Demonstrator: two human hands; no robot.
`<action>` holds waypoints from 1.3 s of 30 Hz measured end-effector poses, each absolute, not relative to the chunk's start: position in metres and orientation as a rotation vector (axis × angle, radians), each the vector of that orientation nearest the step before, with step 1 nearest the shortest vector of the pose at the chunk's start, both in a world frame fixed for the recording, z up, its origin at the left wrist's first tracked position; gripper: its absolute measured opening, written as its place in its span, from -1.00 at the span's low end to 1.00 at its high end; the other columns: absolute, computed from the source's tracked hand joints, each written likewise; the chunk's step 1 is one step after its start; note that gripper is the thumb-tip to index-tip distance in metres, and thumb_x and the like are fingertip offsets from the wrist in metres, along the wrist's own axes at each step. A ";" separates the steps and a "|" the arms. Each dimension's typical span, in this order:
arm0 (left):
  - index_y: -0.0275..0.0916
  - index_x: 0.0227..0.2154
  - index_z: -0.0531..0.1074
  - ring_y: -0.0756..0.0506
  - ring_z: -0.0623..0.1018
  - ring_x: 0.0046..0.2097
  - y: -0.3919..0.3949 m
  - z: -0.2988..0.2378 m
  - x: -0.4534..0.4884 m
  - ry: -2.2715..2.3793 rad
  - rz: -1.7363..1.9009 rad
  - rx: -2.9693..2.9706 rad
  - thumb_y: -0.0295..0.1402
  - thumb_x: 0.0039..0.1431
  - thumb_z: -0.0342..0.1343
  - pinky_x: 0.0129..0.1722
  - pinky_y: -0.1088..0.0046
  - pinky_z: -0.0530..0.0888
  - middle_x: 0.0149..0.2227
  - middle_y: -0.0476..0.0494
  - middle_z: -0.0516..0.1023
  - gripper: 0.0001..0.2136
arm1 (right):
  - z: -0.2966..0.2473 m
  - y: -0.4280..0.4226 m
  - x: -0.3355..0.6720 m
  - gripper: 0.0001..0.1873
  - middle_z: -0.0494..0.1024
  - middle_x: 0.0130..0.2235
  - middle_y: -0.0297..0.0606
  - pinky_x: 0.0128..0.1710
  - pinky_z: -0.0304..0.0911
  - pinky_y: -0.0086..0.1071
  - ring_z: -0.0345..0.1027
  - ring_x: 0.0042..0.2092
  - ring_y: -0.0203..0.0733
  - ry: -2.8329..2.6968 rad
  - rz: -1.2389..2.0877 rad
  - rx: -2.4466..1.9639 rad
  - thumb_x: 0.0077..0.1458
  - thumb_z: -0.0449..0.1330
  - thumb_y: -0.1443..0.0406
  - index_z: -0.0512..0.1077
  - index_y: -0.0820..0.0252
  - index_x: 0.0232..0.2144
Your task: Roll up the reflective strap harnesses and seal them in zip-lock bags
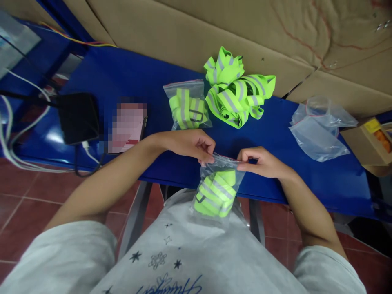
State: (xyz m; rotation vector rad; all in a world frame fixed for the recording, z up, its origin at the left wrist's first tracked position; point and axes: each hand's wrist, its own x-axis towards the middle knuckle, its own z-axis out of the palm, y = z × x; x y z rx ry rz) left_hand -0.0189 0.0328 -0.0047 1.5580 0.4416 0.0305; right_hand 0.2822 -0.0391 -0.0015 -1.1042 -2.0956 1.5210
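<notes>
- A pale shirt [196, 261] printed with stars and a snowflake is worn by the person.
- Just in front of it, past the bench edge, a clear zip bag [225, 165] is held; inside, a folded neon-yellow reflective strap [216, 196] with grey stripes is seen.
- The bag's mouth is pinched at its left corner by the left hand [197, 145], whose grip is closed on the plastic.
- The opposite corner is pinched by the right hand [261, 162], its grip likewise closed on the bag.
- On the blue bench [266, 126], a pink, pixelated object [130, 126] is laid left of the hands, with a black box [79, 116] beyond it, to which cables are joined.
- Beyond the left hand, a second strap is contained in another zip bag [197, 85].
- At right, clear plastic bags [320, 136] are piled beside a cardboard box [357, 141].
- Farther back, loose reflective straps [240, 96] are heaped near the cardboard backing [171, 32].
</notes>
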 end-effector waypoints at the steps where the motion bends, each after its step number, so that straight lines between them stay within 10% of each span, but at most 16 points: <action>1: -0.25 -0.43 0.51 -0.03 0.66 -0.37 0.032 -0.004 -0.019 0.438 0.049 1.551 -0.19 0.20 0.37 -0.34 0.58 0.50 -0.45 -0.08 0.66 -0.74 | -0.002 -0.039 0.282 -0.62 0.60 -0.34 -0.29 -0.31 0.30 -0.41 0.41 -0.33 -0.29 -2.070 1.536 -1.125 0.21 0.38 0.03 0.47 0.19 -0.42; 9: -0.23 -0.18 0.66 -0.09 0.68 -0.03 0.038 -0.002 -0.023 0.456 0.193 1.606 -0.24 0.25 0.31 -0.02 0.48 0.53 -0.09 -0.19 0.72 -0.81 | 0.000 -0.036 0.290 -0.76 0.65 -0.21 -0.23 -0.20 0.46 -0.41 0.53 -0.22 -0.28 -1.902 1.779 -1.114 0.27 0.35 0.14 0.57 0.18 -0.14; 20: -0.21 -0.04 0.57 -0.02 0.61 -0.28 0.037 -0.013 -0.019 0.596 0.194 1.592 -0.28 0.11 0.34 -0.26 0.51 0.47 -0.28 -0.07 0.62 -0.66 | 0.005 -0.036 0.298 -0.55 0.56 -0.23 -0.33 -0.38 0.41 -0.48 0.45 -0.31 -0.33 -1.786 1.866 -1.268 0.18 0.42 0.17 0.42 0.10 0.06; 39: -0.18 -0.32 0.66 -0.04 0.51 -0.37 0.029 -0.001 -0.003 0.583 0.151 1.728 -0.16 0.17 0.31 -0.32 0.45 0.35 -0.37 -0.07 0.60 -0.80 | 0.005 -0.037 0.289 -0.60 0.44 -0.44 -0.38 -0.44 0.16 -0.42 0.23 -0.44 -0.36 -1.992 1.620 -1.346 0.27 0.31 -0.02 0.47 0.16 -0.39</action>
